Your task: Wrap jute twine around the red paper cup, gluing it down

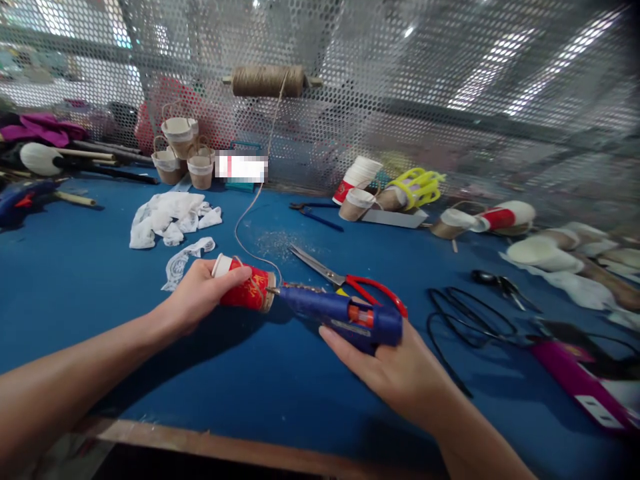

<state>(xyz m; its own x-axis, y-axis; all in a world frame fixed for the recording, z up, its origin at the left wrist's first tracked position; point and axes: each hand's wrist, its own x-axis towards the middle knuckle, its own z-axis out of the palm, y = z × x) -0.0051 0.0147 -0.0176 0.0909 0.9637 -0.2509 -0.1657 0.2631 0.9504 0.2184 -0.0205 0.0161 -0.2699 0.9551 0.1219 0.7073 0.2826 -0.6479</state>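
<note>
My left hand (203,293) is wrapped round a red paper cup (245,288) that lies on its side above the table, its base end turned to the right. Twine (241,223) runs down to that end from a spool (267,81), and some twine seems wound round the cup there. In my right hand (395,370) is a blue glue gun (330,310), pointing left. Its metal nozzle is at the twine-covered end of the cup; whether they touch I cannot tell. Red-handled scissors (350,280) lie open just behind the gun.
White lace scraps (167,217) lie at left, near small twine-wrapped buckets (200,172). Blue-handled pliers (320,217) and stacked cups (360,179) stand or lie at the back. A black cable (463,320), keys (505,287) and a purple power strip (575,380) are at right.
</note>
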